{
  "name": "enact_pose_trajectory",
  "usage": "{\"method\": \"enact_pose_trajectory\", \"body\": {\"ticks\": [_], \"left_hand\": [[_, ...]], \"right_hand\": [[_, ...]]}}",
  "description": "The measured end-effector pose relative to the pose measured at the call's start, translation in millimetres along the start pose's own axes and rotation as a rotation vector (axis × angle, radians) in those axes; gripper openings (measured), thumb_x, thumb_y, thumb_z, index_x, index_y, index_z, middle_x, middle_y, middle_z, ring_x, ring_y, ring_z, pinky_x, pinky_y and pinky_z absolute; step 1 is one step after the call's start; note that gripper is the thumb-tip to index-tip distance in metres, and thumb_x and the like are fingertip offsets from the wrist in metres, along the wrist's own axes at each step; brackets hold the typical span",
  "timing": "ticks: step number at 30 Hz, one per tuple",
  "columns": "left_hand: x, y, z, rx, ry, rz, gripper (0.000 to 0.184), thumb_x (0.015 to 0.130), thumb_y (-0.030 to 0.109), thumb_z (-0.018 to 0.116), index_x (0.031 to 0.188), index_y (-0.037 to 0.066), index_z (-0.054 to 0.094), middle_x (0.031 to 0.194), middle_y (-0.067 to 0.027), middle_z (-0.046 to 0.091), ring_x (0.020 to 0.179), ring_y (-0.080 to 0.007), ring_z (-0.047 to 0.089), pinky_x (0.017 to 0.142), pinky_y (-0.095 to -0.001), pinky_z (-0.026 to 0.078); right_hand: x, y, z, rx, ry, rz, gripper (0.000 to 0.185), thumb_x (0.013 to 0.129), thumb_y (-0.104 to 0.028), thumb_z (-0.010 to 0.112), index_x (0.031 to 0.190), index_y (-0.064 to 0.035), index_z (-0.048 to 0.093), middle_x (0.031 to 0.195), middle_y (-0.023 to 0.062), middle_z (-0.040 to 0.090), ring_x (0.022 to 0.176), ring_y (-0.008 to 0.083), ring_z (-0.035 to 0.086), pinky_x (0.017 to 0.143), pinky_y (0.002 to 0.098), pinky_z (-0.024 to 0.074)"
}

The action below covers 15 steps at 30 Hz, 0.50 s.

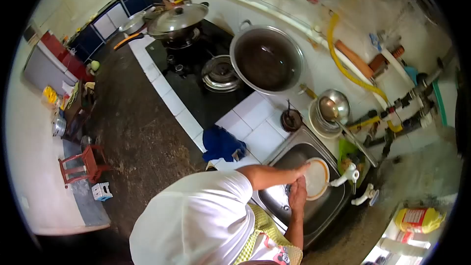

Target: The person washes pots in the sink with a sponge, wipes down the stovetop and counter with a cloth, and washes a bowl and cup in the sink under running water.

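Over the metal sink (333, 209), my left hand (297, 172) and my right hand (298, 194) meet at the near side of a pale bowl (316, 180) with an orange rim. My left hand's fingers look stretched out and lie against my right hand. My right hand's fingers are partly covered, and whether they grip the bowl's rim cannot be made out. Just beyond the bowl a white tap (347, 174) points toward it. A second white tap (366, 195) is beside the first.
A blue cloth (222, 144) lies on the white tiles left of the sink. Further up are a large metal pot (267, 59), a black stove (189, 86) and a lidded pan (179, 19). Metal bowls (333, 106) with a ladle stand behind the sink, near a dark jar (291, 120).
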State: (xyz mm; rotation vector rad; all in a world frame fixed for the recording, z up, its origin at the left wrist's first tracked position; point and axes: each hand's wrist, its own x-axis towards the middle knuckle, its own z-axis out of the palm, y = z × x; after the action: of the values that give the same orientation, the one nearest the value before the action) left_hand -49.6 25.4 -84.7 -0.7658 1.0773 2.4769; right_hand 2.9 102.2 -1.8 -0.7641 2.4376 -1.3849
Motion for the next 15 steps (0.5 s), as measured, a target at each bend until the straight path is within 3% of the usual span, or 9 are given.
{"method": "enact_pose_trajectory", "body": {"ticks": [1, 2, 3, 4, 5, 6, 9, 12, 15], "left_hand": [[-33, 35, 19, -0.113, 0.085, -0.276, 0.056, 0.081, 0.053, 0.046, 0.114, 0.008, 0.051, 0.111, -0.0128, 0.054, 0.107, -0.0274, 0.046, 0.090, -0.0432, 0.035], [-15, 29, 9, -0.154, -0.084, -0.395, 0.058, 0.080, 0.053, 0.047, 0.115, 0.007, 0.051, 0.112, -0.0138, 0.054, 0.101, -0.0287, 0.050, 0.088, -0.0456, 0.038], [-2, 20, 3, -0.112, -0.181, -0.281, 0.058, 0.080, 0.051, 0.048, 0.115, 0.005, 0.050, 0.111, -0.0140, 0.055, 0.100, -0.0302, 0.051, 0.090, -0.0472, 0.038], [7, 23, -3, -0.176, -0.307, -0.455, 0.055, 0.081, 0.048, 0.048, 0.115, 0.005, 0.049, 0.113, -0.0137, 0.054, 0.103, -0.0289, 0.051, 0.093, -0.0465, 0.037], [16, 20, -8, -0.025, -0.309, -0.521, 0.053, 0.081, 0.045, 0.049, 0.116, 0.006, 0.048, 0.114, -0.0128, 0.054, 0.103, -0.0278, 0.051, 0.093, -0.0464, 0.037], [13, 19, -9, 0.013, -0.299, -0.454, 0.058, 0.082, 0.054, 0.041, 0.118, 0.010, 0.047, 0.115, -0.0126, 0.052, 0.105, -0.0318, 0.049, 0.089, -0.0574, 0.034], [-39, 30, 13, 0.201, -0.109, -0.219, 0.050, 0.082, 0.046, 0.045, 0.118, 0.010, 0.046, 0.114, -0.0127, 0.052, 0.103, -0.0290, 0.051, 0.087, -0.0496, 0.039], [-43, 9, 6, -0.053, -0.156, -0.349, 0.045, 0.083, 0.039, 0.044, 0.117, 0.009, 0.046, 0.113, -0.0135, 0.052, 0.104, -0.0279, 0.051, 0.084, -0.0470, 0.042], [-42, 33, -1, 0.067, -0.055, -0.390, 0.047, 0.082, 0.032, 0.046, 0.118, 0.001, 0.042, 0.115, -0.0155, 0.050, 0.105, -0.0313, 0.049, 0.087, -0.0474, 0.041]], "right_hand": [[-11, -4, -8, -0.188, -0.038, -0.105, 0.040, 0.082, -0.011, 0.046, 0.119, 0.0019, 0.042, 0.111, 0.0211, 0.050, 0.102, 0.0361, 0.048, 0.088, 0.0366, 0.0374], [-26, -13, -14, -0.356, 0.033, -0.137, 0.043, 0.074, -0.004, 0.054, 0.115, 0.0014, 0.045, 0.110, 0.0221, 0.050, 0.100, 0.0393, 0.047, 0.088, 0.0395, 0.0379], [-37, 5, -17, -0.379, 0.019, -0.118, 0.042, 0.073, -0.004, 0.056, 0.113, 0.0005, 0.046, 0.108, 0.0218, 0.051, 0.100, 0.0386, 0.048, 0.088, 0.0408, 0.0379], [-42, 11, -24, -0.379, -0.033, -0.082, 0.040, 0.073, -0.006, 0.056, 0.112, -0.0002, 0.047, 0.106, 0.0214, 0.052, 0.099, 0.0376, 0.049, 0.087, 0.0410, 0.0384], [-52, 31, -24, -0.445, -0.030, -0.094, 0.039, 0.073, -0.009, 0.057, 0.111, -0.0012, 0.048, 0.104, 0.0210, 0.053, 0.096, 0.0370, 0.050, 0.085, 0.0423, 0.0397], [-53, 35, -19, -0.457, -0.010, -0.024, 0.036, 0.073, -0.013, 0.057, 0.107, -0.0033, 0.048, 0.097, 0.0205, 0.055, 0.090, 0.0368, 0.053, 0.080, 0.0442, 0.0412], [-29, 21, -9, -0.452, 0.151, 0.131, 0.019, 0.075, -0.009, 0.050, 0.093, -0.0029, 0.050, 0.083, 0.0182, 0.057, 0.074, 0.0372, 0.056, 0.067, 0.0445, 0.0453], [-22, 19, -1, -0.356, 0.341, 0.092, 0.016, 0.075, -0.009, 0.051, 0.090, -0.0037, 0.053, 0.085, 0.0172, 0.059, 0.074, 0.0364, 0.057, 0.066, 0.0453, 0.0456], [-41, 17, -6, -0.278, 0.173, 0.096, 0.017, 0.074, -0.010, 0.053, 0.089, -0.0045, 0.056, 0.089, 0.0171, 0.059, 0.078, 0.0346, 0.058, 0.067, 0.0444, 0.0462]]}}
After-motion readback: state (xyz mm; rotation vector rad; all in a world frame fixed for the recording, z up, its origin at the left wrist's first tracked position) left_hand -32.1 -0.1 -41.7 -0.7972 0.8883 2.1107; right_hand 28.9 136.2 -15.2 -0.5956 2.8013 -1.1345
